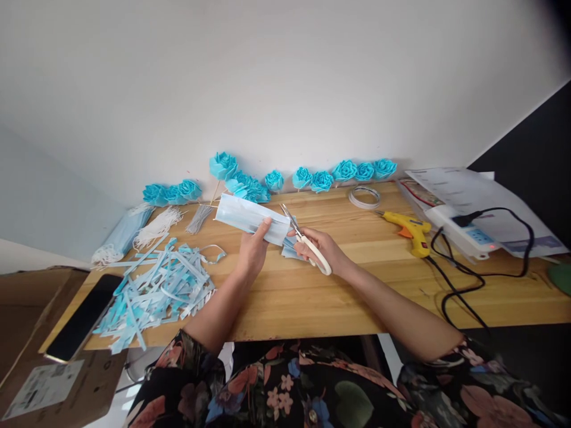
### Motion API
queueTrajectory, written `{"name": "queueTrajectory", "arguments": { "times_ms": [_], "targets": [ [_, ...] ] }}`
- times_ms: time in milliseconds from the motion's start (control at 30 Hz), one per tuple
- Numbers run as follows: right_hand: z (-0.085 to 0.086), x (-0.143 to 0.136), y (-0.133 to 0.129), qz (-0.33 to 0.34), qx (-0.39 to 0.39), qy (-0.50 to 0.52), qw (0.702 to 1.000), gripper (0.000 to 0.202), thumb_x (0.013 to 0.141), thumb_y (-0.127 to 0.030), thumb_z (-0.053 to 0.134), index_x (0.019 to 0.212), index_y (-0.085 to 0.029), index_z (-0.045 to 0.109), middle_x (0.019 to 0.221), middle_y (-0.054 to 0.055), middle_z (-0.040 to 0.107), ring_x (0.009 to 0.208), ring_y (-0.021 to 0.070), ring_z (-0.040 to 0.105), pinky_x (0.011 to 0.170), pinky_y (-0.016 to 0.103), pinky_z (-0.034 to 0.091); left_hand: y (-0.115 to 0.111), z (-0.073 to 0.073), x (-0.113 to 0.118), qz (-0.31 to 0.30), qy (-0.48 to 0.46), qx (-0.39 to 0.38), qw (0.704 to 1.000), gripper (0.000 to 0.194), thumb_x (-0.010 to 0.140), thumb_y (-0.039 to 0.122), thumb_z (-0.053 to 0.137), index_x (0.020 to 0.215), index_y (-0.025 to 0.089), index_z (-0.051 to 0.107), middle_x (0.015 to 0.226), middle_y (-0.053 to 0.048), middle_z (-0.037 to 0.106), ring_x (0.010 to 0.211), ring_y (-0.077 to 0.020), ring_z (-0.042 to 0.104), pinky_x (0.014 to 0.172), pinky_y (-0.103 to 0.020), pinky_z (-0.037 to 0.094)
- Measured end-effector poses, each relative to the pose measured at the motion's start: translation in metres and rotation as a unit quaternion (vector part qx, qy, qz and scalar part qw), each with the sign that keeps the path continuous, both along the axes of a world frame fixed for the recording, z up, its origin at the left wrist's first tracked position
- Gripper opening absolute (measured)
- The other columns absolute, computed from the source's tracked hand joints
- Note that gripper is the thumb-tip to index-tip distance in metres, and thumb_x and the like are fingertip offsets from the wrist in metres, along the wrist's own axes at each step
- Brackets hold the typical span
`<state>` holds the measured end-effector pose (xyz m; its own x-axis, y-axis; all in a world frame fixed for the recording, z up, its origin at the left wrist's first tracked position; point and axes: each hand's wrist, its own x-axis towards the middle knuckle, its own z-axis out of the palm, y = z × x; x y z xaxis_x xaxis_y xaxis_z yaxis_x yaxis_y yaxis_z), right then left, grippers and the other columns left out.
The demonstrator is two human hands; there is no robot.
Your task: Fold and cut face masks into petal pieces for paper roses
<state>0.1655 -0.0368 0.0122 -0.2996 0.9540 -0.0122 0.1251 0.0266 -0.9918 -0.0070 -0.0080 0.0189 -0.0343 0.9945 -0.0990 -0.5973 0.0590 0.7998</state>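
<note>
A pale blue face mask (241, 215) is gripped by my left hand (255, 246), thumb on top, over the middle of the table. In my right hand (328, 246) is a pair of scissors (317, 254) with cream handles. The scissors' blades meet the mask's right end; whether they cut into it I cannot tell. Below that end, more blue mask material (289, 246) lies on the table, partly covered by my right hand. To the left of my left forearm spreads a heap of cut blue and white strips (160, 291).
Blue flowers (321, 181) line the wall. At left are a mask stack (125, 232), white ear loops (158, 226), grey wires (199, 219) and a phone (82, 318). On the right are a tape roll (364, 197), a yellow glue gun (410, 229), a power strip (464, 232) and papers (513, 202).
</note>
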Motion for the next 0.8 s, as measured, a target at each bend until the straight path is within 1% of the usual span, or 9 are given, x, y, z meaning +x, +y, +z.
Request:
{"name": "queueTrajectory", "arguments": {
  "times_ms": [67,133,233,367,567,700,800],
  "targets": [
    [-0.001,0.001,0.001,-0.001,0.002,-0.004,1.0,0.048,0.08,-0.05,0.067,0.112,-0.015,0.063,0.065,-0.002,0.055,0.053,0.0103,0.048,0.048,0.024,0.038,-0.001,-0.001,0.0,-0.022,0.013,0.011,1.0,0.045,0.063,0.03,0.085,0.102,0.017,0.066,0.093,-0.002,0.073,0.092,-0.0178,0.067,0.087,-0.03,0.049],
    [-0.002,0.002,0.002,0.001,0.005,-0.008,1.0,0.047,0.08,-0.049,0.067,0.112,-0.016,0.064,0.066,-0.002,0.055,0.055,0.0105,0.048,0.049,0.023,0.039,0.0,-0.002,0.0,-0.024,0.022,0.02,0.999,0.044,0.062,0.028,0.085,0.101,0.017,0.066,0.089,-0.001,0.072,0.088,-0.0165,0.067,0.085,-0.028,0.049],
    [-0.003,0.004,0.003,0.014,0.002,-0.01,1.0,0.046,0.081,-0.049,0.066,0.112,-0.015,0.064,0.067,-0.001,0.056,0.055,0.0102,0.048,0.048,0.023,0.037,0.002,-0.005,-0.004,-0.006,0.03,0.016,0.999,0.04,0.062,0.026,0.084,0.096,0.016,0.067,0.086,-0.001,0.072,0.085,-0.0161,0.067,0.083,-0.027,0.049],
    [-0.004,0.007,0.005,0.059,0.008,-0.008,0.998,0.049,0.08,-0.051,0.067,0.113,-0.015,0.064,0.069,-0.001,0.058,0.056,0.01,0.048,0.048,0.022,0.035,0.005,-0.002,-0.01,0.013,0.034,-0.005,0.999,0.037,0.062,0.027,0.082,0.093,0.016,0.068,0.086,-0.002,0.073,0.085,-0.0174,0.068,0.082,-0.027,0.049],
    [-0.006,0.014,0.008,0.104,-0.011,-0.016,0.994,0.053,0.083,-0.054,0.065,0.119,-0.015,0.063,0.078,0.002,0.061,0.06,0.0104,0.049,0.05,0.021,0.036,0.011,0.003,-0.018,0.016,0.02,0.019,0.999,0.047,0.061,0.025,0.082,0.105,0.019,0.068,0.088,-0.001,0.074,0.09,-0.0183,0.068,0.086,-0.027,0.049],
    [-0.006,0.017,0.009,0.127,0.003,-0.021,0.992,0.052,0.084,-0.05,0.066,0.122,-0.015,0.063,0.08,0.003,0.061,0.062,0.0103,0.049,0.051,0.021,0.037,0.015,0.003,-0.022,0.029,0.022,0.041,0.998,0.049,0.061,0.024,0.083,0.108,0.021,0.068,0.089,-0.001,0.074,0.094,-0.019,0.068,0.088,-0.027,0.048],
    [-0.006,0.017,0.009,0.131,0.012,-0.031,0.991,0.05,0.084,-0.048,0.066,0.121,-0.015,0.064,0.079,0.003,0.061,0.061,0.0099,0.049,0.051,0.021,0.038,0.014,0.004,-0.021,0.011,0.032,0.039,0.999,0.053,0.06,0.025,0.084,0.109,0.02,0.068,0.089,-0.001,0.074,0.092,-0.0197,0.068,0.087,-0.028,0.048]
  ]
}}
